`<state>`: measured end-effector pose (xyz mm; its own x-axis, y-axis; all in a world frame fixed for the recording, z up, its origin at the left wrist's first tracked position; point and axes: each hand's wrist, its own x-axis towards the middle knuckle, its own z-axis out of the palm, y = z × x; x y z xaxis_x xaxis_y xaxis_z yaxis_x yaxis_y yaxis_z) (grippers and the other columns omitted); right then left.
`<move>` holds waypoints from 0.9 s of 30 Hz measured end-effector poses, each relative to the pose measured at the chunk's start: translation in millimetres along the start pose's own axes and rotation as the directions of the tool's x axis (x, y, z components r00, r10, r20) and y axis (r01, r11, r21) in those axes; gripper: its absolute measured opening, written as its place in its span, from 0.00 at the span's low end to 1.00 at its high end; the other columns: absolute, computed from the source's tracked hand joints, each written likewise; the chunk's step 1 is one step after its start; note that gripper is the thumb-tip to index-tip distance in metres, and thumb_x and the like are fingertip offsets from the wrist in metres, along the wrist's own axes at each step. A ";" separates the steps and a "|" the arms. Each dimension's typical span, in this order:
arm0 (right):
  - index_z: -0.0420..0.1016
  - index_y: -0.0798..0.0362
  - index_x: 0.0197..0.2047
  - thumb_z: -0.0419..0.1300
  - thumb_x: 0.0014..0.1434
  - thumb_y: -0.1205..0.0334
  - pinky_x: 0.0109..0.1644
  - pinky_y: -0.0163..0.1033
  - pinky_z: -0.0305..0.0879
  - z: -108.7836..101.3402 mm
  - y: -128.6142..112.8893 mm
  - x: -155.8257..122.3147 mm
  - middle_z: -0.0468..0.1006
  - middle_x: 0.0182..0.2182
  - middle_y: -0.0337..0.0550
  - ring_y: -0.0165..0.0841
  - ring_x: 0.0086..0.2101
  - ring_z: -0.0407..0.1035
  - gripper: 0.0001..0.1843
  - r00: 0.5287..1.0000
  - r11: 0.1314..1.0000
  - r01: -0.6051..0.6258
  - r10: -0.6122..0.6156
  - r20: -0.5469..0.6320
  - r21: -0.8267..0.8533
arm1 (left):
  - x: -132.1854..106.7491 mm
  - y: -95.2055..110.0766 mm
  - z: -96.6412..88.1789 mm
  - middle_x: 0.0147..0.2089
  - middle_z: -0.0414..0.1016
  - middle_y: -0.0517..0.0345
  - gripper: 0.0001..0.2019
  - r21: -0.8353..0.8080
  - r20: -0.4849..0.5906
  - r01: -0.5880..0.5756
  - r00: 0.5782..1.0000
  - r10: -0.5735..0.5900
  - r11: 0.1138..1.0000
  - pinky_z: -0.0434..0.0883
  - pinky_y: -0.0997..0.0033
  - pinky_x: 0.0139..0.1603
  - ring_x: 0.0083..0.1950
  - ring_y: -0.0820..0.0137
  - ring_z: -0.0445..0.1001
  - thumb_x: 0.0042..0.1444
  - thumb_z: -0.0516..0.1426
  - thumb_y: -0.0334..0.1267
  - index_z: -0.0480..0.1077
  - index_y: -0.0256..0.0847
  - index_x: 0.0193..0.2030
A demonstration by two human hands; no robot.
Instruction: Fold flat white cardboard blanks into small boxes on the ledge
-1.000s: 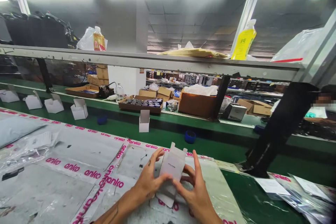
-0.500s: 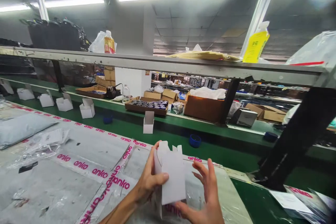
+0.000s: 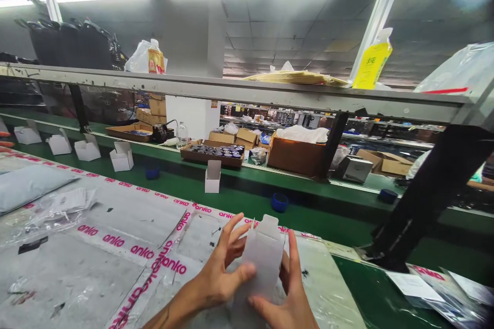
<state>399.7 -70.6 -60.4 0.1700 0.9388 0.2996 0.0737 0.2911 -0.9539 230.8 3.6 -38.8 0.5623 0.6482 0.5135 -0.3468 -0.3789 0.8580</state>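
- Head view, and both hands are on the white carton (image 3: 259,264), grasping it upright with a slight tilt above the bench (image 3: 127,211)!
- Left hand (image 3: 223,273): thumb flat across the near face, fingers spread up behind the left side.
- Right hand (image 3: 290,284): thumb low on that face, index finger pointing up beside the right edge, other fingers tucked partly out of sight behind.
- Beyond them runs the bench's far edge, marked with pink-lettered tape (image 3: 142,188); past it, the green belt (image 3: 247,203) carries a blue ring-shaped piece (image 3: 280,202) and an open white box (image 3: 212,179), both apart from the fingers.
- Look at that carton: plain, pale, tall and narrow, top flap (image 3: 269,224) standing up, lower end blurred.
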 end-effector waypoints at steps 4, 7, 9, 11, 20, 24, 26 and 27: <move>0.19 0.35 0.77 0.65 0.50 0.61 0.67 0.53 0.63 -7.1 6.0 -0.4 0.63 0.69 0.47 0.44 0.65 0.64 0.67 0.999 0.997 0.053 -0.053 0.004 -0.055 | -7.0 -5.5 -8.9 0.81 0.48 0.49 0.34 0.332 0.075 -0.160 0.987 0.144 0.930 0.66 0.49 0.72 0.75 0.53 0.62 0.71 0.57 0.40 0.46 0.67 0.76; 0.22 0.40 0.78 0.64 0.51 0.60 0.70 0.55 0.59 -8.1 17.2 -0.9 0.58 0.72 0.51 0.45 0.67 0.61 0.65 0.995 0.998 -0.015 0.021 0.097 -0.055 | -6.5 -12.6 -16.7 0.82 0.42 0.51 0.36 0.484 0.113 -0.163 0.986 0.123 0.860 0.73 0.49 0.67 0.73 0.51 0.65 0.69 0.60 0.39 0.48 0.67 0.76; 0.26 0.44 0.78 0.64 0.49 0.60 0.72 0.58 0.54 -8.1 23.5 -1.4 0.53 0.74 0.54 0.47 0.70 0.56 0.65 0.992 0.995 -0.063 0.071 0.105 -0.077 | -4.4 -9.7 -18.7 0.81 0.46 0.48 0.33 0.540 0.128 -0.089 0.992 0.023 0.837 0.73 0.46 0.66 0.71 0.47 0.68 0.66 0.63 0.39 0.57 0.62 0.74; 0.27 0.45 0.79 0.65 0.46 0.64 0.71 0.60 0.55 -7.1 26.6 -1.6 0.54 0.74 0.55 0.49 0.69 0.56 0.67 0.993 0.996 -0.069 0.074 0.092 -0.055 | -3.0 0.1 -17.2 0.80 0.51 0.45 0.26 0.598 0.114 -0.008 0.991 -0.074 0.801 0.71 0.44 0.68 0.72 0.45 0.67 0.63 0.64 0.37 0.68 0.54 0.68; 0.51 0.44 0.76 0.72 0.47 0.59 0.65 0.54 0.65 -5.4 29.9 -6.4 0.64 0.69 0.54 0.52 0.65 0.63 0.57 0.983 0.997 0.020 -0.006 0.182 -0.076 | -13.3 19.1 -9.6 0.58 0.75 0.38 0.04 0.662 0.054 -0.012 0.998 -0.032 0.750 0.68 0.51 0.69 0.76 0.45 0.58 0.64 0.56 0.37 0.71 0.40 0.40; 0.68 0.41 0.61 0.70 0.46 0.65 0.62 0.45 0.68 -14.5 32.1 -9.1 0.68 0.64 0.44 0.49 0.63 0.66 0.38 0.984 0.963 0.159 -0.136 0.113 -0.220 | -15.8 1.0 -4.6 0.67 0.70 0.38 0.13 0.524 0.033 -0.070 0.998 0.062 0.849 0.68 0.53 0.69 0.73 0.49 0.64 0.71 0.54 0.46 0.70 0.42 0.55; 0.68 0.40 0.56 0.68 0.46 0.67 0.57 0.40 0.71 -16.2 29.2 -6.0 0.70 0.60 0.41 0.46 0.59 0.69 0.33 0.975 0.950 0.212 -0.189 0.117 -0.229 | -14.2 -2.3 -2.8 0.71 0.65 0.38 0.29 0.394 -0.053 -0.010 0.998 0.033 0.919 0.71 0.54 0.67 0.68 0.50 0.71 0.67 0.60 0.53 0.60 0.46 0.69; 0.67 0.40 0.54 0.67 0.47 0.68 0.56 0.39 0.71 -16.1 27.6 -3.5 0.70 0.60 0.40 0.44 0.58 0.70 0.32 0.969 0.941 0.240 -0.215 0.125 -0.239 | -12.7 -1.6 -2.9 0.72 0.66 0.38 0.36 0.368 -0.068 0.027 0.998 -0.002 0.929 0.72 0.53 0.66 0.67 0.50 0.73 0.64 0.62 0.54 0.55 0.48 0.73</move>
<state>417.0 -68.8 -87.4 0.0259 0.8697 0.4928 0.3447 0.4550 -0.8211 222.0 -2.1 -46.7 0.5108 0.6920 0.5101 -0.0309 -0.5782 0.8153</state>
